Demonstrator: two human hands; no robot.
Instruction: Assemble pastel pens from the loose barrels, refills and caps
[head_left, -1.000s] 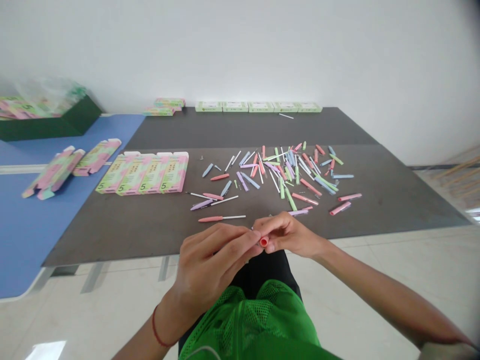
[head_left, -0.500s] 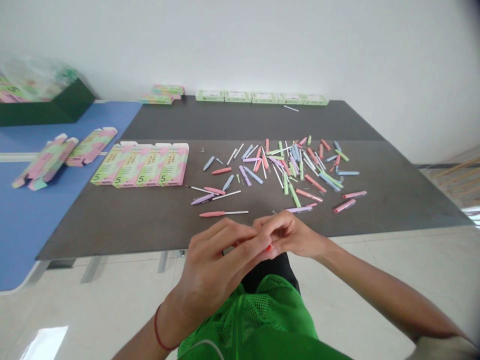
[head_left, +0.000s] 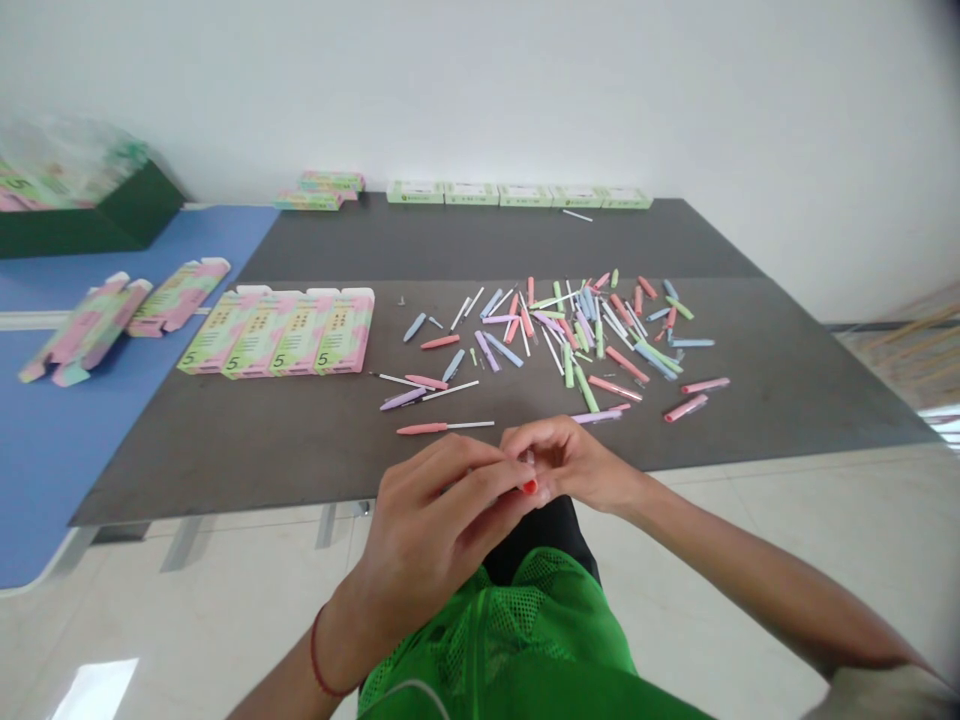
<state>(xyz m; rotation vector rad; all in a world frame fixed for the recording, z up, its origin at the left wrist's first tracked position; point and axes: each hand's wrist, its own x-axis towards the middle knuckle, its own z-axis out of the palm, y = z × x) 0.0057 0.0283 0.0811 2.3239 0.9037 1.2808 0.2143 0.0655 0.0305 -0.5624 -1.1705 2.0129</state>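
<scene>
My left hand (head_left: 431, 530) and my right hand (head_left: 574, 462) meet in front of the near edge of the dark grey table (head_left: 285, 440). Both pinch a small red pen part (head_left: 529, 487), only its round end showing between the fingertips. My left wrist wears a red string. A red pen with a white refill sticking out (head_left: 444, 427) lies on the table just beyond my left hand. A purple pen (head_left: 596, 416) lies just beyond my right hand.
A scatter of coloured pen barrels, caps and white refills (head_left: 585, 335) covers the table's middle right. Flat pink-green cartons (head_left: 281, 335) lie in a row at left; more cartons (head_left: 112, 315) rest on a blue surface. Pale green boxes (head_left: 517, 194) line the far edge. A dark green bin (head_left: 105, 215) stands far left.
My fingers have closed tighter round the red part, so less of its end shows. The view has shifted slightly; the things on the table have not moved.
</scene>
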